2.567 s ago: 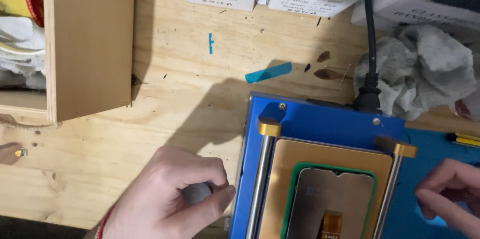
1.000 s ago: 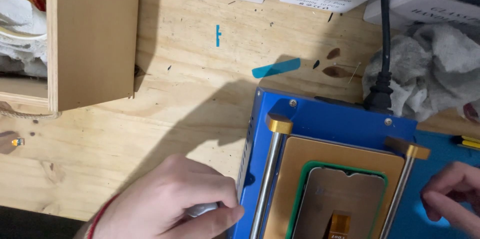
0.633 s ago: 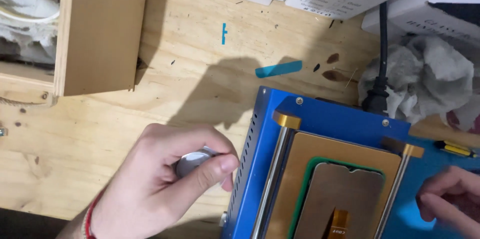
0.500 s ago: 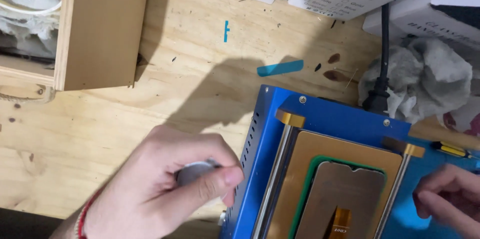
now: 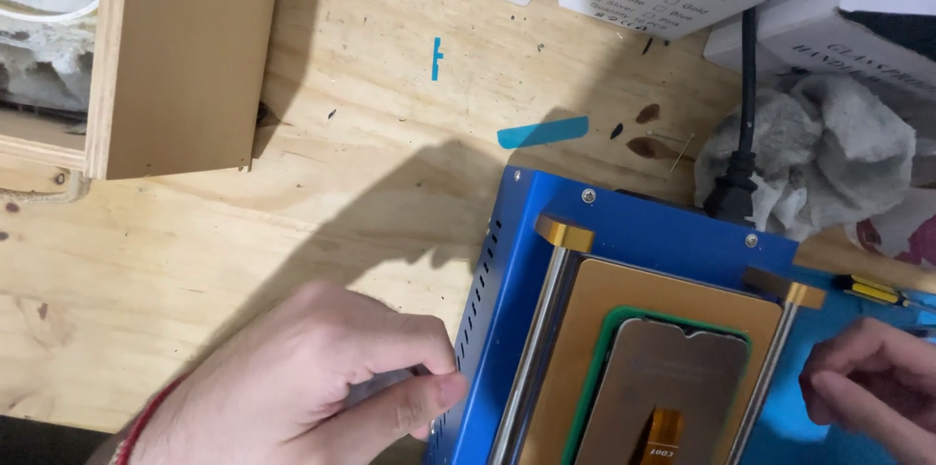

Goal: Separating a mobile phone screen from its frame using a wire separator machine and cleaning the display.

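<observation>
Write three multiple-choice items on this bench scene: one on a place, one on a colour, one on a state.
1. Where does the crumpled grey rag lie?
A. behind the machine, by the black power cable
B. inside the wooden box
C. on the gold plate

2. What colour is the machine's casing?
A. red
B. blue
C. white

3. How is the left hand?
A. flat and open on the table
B. raised clear of the bench
C. curled, pinching a small grey part beside the casing

Answers: 1 A, the rag sits at the far right corner next to the plug. 2 B, its top and vented side are blue. 3 C, thumb and fingers close round the part.
</observation>
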